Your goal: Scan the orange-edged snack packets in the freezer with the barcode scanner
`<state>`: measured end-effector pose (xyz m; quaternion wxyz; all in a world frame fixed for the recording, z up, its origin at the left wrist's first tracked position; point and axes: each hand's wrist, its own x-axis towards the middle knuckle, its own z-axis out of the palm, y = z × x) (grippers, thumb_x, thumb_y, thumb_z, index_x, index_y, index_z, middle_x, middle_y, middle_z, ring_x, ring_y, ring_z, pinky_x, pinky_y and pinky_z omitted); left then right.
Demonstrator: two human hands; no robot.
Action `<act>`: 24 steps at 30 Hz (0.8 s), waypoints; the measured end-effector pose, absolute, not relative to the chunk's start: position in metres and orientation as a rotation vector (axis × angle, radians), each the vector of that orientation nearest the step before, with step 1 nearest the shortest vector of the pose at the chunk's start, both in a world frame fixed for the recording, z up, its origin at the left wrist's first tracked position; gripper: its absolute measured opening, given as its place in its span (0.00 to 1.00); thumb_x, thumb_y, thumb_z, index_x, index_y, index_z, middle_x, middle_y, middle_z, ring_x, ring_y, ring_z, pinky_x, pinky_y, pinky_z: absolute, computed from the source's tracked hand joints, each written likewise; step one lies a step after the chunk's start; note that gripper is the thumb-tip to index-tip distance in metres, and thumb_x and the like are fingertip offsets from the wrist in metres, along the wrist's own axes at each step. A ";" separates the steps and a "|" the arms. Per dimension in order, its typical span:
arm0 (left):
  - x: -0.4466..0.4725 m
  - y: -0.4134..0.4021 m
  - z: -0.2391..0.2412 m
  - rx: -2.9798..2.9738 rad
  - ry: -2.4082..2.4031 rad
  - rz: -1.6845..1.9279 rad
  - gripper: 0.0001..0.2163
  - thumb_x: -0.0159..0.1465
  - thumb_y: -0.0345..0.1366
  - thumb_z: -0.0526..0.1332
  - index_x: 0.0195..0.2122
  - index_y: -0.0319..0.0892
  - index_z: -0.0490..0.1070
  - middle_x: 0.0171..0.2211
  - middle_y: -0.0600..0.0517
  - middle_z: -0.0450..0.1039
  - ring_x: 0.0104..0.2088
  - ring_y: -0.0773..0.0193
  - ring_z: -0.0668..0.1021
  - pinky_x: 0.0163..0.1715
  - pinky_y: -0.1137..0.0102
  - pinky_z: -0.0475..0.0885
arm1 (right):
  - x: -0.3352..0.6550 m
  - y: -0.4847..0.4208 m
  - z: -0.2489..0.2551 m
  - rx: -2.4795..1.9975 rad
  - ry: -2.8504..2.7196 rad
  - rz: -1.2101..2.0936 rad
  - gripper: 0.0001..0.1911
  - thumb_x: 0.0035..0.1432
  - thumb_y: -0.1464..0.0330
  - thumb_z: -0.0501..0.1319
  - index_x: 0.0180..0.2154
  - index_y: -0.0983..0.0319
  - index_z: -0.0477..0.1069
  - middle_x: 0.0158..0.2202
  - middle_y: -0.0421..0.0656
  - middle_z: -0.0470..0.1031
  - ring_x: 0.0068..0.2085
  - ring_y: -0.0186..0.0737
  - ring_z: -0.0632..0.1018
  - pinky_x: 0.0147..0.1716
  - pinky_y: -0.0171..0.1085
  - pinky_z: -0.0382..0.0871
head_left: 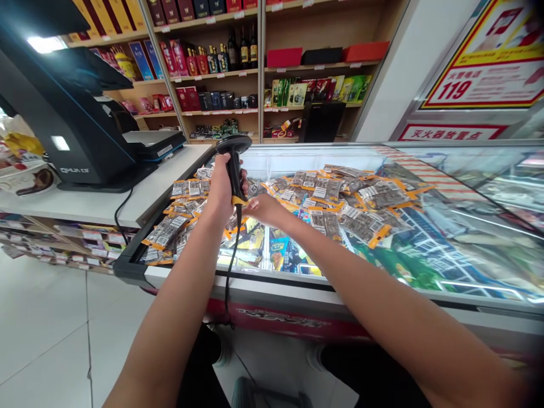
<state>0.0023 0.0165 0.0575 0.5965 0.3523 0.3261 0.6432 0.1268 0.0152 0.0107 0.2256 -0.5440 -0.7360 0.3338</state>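
Note:
My left hand (pixel 221 190) is wrapped round the grip of a black barcode scanner (pixel 234 173) with a yellow-edged base, held upright above the freezer chest. Its black cable (pixel 232 266) hangs from the grip down past the chest's front edge. Close by the scanner's base is my right hand (pixel 264 209), its fingers drawn together; whatever they hold is hidden. Clear snack packets with orange edges (pixel 327 187) and printed white labels lie spread over the glass top to the right. More such packets (pixel 168 229) are heaped at the left end.
The freezer chest (pixel 272 289) shows bagged goods under its glass. At left, a black checkout terminal (pixel 85 124) stands on a white counter (pixel 123 207). Shelves (pixel 212 73) with bottles and boxes line the back. A red-and-yellow notice (pixel 488 73) hangs at right.

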 end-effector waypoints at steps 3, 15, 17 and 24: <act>0.003 0.014 0.060 0.836 0.774 1.473 0.20 0.66 0.58 0.62 0.35 0.45 0.66 0.20 0.57 0.68 0.14 0.70 0.68 0.13 0.75 0.62 | 0.147 0.026 0.020 -1.468 -1.815 1.002 0.10 0.64 0.63 0.69 0.35 0.63 0.81 0.34 0.47 0.83 0.34 0.43 0.81 0.33 0.37 0.70; 0.010 -0.002 0.055 1.229 0.715 1.064 0.13 0.65 0.49 0.61 0.34 0.44 0.69 0.21 0.53 0.70 0.13 0.68 0.67 0.13 0.73 0.60 | 0.225 0.066 0.032 -1.332 -1.194 0.801 0.23 0.60 0.47 0.69 0.32 0.61 0.78 0.23 0.38 0.71 0.26 0.37 0.71 0.25 0.34 0.66; 0.010 -0.004 0.056 1.291 0.717 1.016 0.12 0.65 0.47 0.60 0.32 0.44 0.68 0.21 0.53 0.70 0.13 0.68 0.67 0.13 0.73 0.59 | 0.228 0.065 0.035 -1.364 -1.194 0.744 0.22 0.60 0.48 0.70 0.30 0.61 0.78 0.20 0.36 0.64 0.24 0.36 0.68 0.25 0.34 0.63; 0.007 -0.005 0.053 1.375 0.735 0.938 0.14 0.64 0.49 0.61 0.31 0.44 0.68 0.21 0.52 0.70 0.13 0.67 0.66 0.13 0.73 0.60 | 0.230 0.063 0.036 -1.401 -1.283 0.679 0.22 0.60 0.51 0.70 0.26 0.60 0.75 0.18 0.33 0.56 0.23 0.34 0.63 0.26 0.35 0.60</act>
